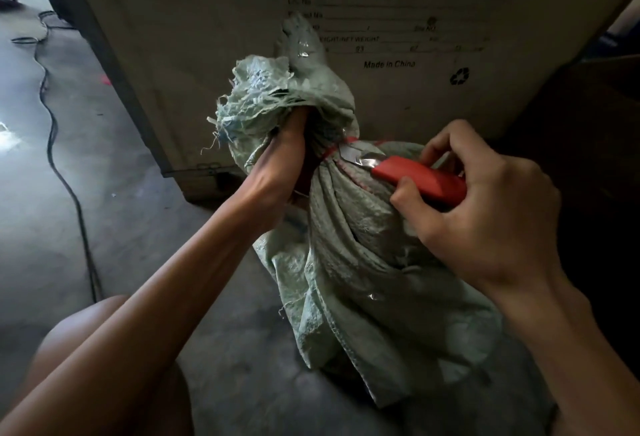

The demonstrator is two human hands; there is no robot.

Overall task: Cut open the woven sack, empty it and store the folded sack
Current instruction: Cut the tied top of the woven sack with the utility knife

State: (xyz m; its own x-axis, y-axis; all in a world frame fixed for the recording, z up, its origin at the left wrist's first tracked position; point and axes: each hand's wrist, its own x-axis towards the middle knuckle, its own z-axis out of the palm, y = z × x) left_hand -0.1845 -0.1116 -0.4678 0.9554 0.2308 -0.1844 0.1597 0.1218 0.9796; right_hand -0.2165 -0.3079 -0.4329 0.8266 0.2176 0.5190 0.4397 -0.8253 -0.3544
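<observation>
At frame centre: woven sack (363, 262) upright on floor, red tie (337, 148) at 12 o'clock. Left hand (287, 155) clenching gathered neck; right hand (485, 207) closed round red knife (415, 177), blade on tie. Advise cutting away from left fingers, neck held taut.

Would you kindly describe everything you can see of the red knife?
The knife is a utility cutter with a red, plastic-looking handle and a short silvery blade pushed out at its front end. It lies nearly level, tip pointing left. The right hand grips the handle, thumb underneath. The blade tip sits against the red tie binding the neck of the pale green woven sack, just beside the left hand bunching the sack's top.
</observation>
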